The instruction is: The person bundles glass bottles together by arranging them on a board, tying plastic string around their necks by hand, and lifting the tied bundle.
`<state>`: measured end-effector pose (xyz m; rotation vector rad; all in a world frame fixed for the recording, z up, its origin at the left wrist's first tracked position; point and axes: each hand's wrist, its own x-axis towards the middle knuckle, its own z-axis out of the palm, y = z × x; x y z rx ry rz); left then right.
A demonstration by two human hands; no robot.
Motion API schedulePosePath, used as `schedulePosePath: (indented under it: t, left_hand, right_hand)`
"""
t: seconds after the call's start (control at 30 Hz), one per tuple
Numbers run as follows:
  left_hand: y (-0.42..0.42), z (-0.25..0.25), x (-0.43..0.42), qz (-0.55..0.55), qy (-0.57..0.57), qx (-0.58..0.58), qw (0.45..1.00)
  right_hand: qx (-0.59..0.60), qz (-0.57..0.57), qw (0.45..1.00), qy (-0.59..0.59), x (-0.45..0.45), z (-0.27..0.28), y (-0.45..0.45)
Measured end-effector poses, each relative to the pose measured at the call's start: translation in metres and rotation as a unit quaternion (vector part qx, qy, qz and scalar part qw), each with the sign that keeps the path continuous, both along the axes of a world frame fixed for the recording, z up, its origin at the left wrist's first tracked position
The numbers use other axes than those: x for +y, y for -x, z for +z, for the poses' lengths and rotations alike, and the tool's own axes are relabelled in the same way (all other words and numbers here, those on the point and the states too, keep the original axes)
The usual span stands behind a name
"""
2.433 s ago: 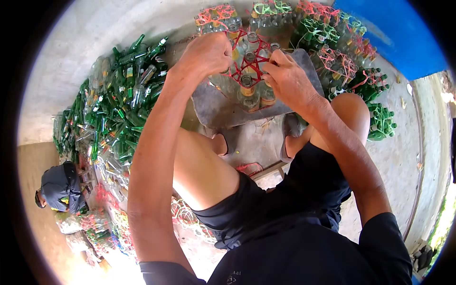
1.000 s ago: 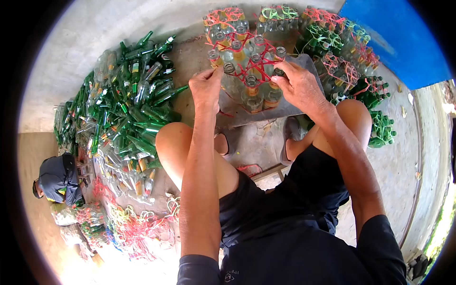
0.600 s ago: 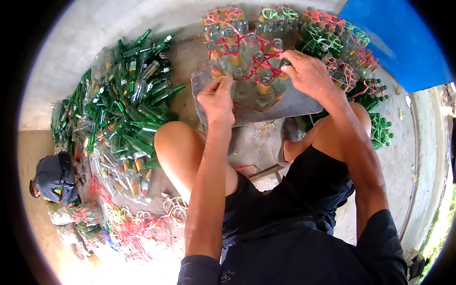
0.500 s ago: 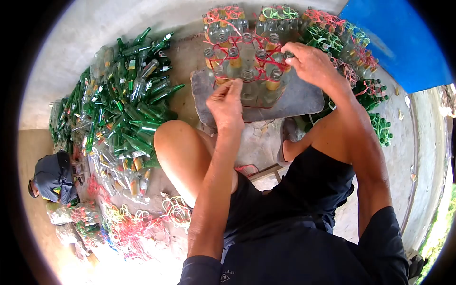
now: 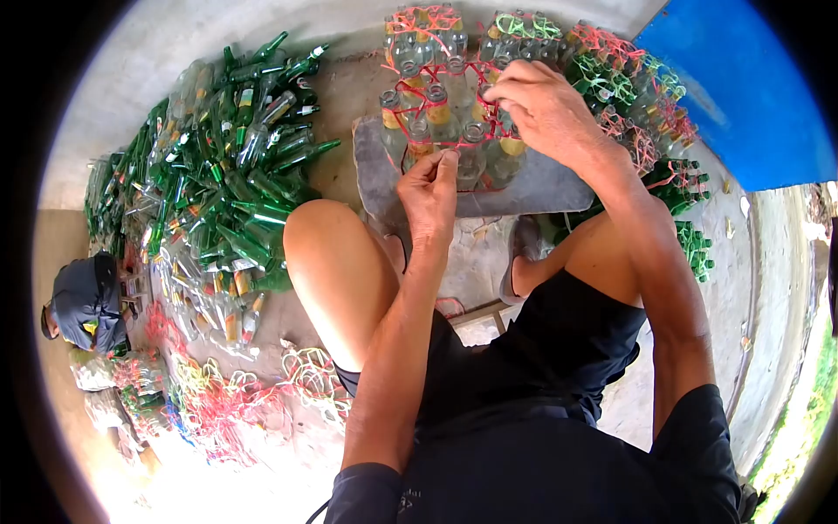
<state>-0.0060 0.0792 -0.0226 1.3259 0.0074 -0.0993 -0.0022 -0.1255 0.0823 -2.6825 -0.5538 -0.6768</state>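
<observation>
A bundle of clear glass bottles [image 5: 467, 162] stands upright in front of me, with red plastic string [image 5: 443, 140] wound around and between the necks. At the front of the bundle, my left hand [image 5: 428, 196] is closed in a pinch at the red string, below the nearest necks. Over the bundle's right side, my right hand [image 5: 552, 113] has its fingers curled at a bottle neck; what lies between the fingertips is hidden. Under the bottles is a grey slab [image 5: 546, 188].
Left, a large heap of green and clear bottles [image 5: 236, 175] lies on the floor. Loose coloured string [image 5: 227, 393] is piled lower left. Tied bottle bundles [image 5: 524, 35] stand behind and right, near a blue panel [image 5: 724, 87]. Another person [image 5: 87, 301] is bent over at far left.
My left hand has moved slightly right along the front of the bundle. My right hand has shifted left to another neck. The bundle looks turned a little, and the view has shifted slightly.
</observation>
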Motion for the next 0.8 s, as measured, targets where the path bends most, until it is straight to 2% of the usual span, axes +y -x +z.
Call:
schedulePosePath:
  t: [0.07,0.17,0.2,0.3,0.47,0.6,0.7,0.8]
  left_hand:
    - [-0.001,0.003,-0.001,0.005,-0.012,0.024,1.0]
    - [-0.005,0.001,-0.003,0.038,-0.023,0.038,0.998]
    - [-0.006,0.002,-0.005,0.046,-0.024,0.031,0.998]
    - [-0.008,0.0,-0.01,0.073,-0.024,0.015,0.997]
    - [-0.014,-0.018,-0.017,0.097,-0.02,-0.008,0.995]
    - [-0.011,-0.007,-0.017,0.103,-0.063,0.002,0.993]
    - [-0.013,-0.009,-0.018,0.102,-0.072,0.003,0.992]
    - [-0.012,-0.008,-0.017,0.1,-0.075,-0.001,0.992]
  right_hand:
    - [-0.022,0.069,0.997,0.01,0.009,-0.002,-0.008]
    - [0.075,0.057,0.994,0.057,0.031,0.002,-0.011]
    - [0.165,0.034,0.985,0.038,0.04,0.009,-0.012]
    - [0.227,0.06,0.968,0.087,0.046,0.01,-0.027]
    - [0.398,0.075,0.91,0.092,0.054,0.017,-0.054]
    - [0.507,0.065,0.856,0.076,0.055,0.03,-0.067]
    - [0.527,0.042,0.843,0.1,0.06,0.044,-0.068]
    - [0.499,0.081,0.848,0.158,0.06,0.037,-0.074]
